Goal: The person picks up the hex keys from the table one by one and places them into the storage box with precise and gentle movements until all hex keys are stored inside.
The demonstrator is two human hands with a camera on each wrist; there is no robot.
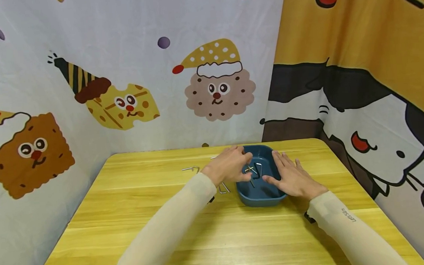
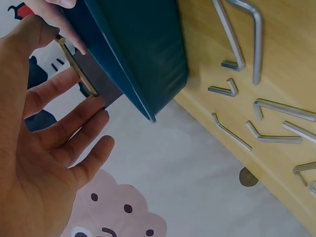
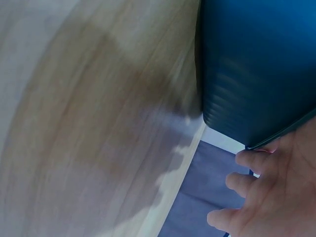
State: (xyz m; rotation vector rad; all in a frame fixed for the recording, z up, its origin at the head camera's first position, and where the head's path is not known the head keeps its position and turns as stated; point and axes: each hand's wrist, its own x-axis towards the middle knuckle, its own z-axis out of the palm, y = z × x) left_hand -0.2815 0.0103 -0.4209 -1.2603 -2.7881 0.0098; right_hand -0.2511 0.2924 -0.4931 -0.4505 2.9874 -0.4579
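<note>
Brass key (image 2: 79, 67): over the tray's (image 1: 263, 202) opening, between left thumb and fingertips; long axis spans that gap.
Left hand (image 1: 230, 165): nearest the key; fingers apart, can't tell if pinching.
Right hand (image 1: 293, 178): at tray's right rim, fingers straight.
Loose keys (image 2: 257, 49): on table (image 1: 219, 238), left of tray.

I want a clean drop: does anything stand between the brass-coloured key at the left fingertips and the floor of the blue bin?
Nothing visible blocks the brass-coloured key: the left hand reaches over the left rim of the blue bin. Other keys lie on its floor, so it might land against them.
</note>
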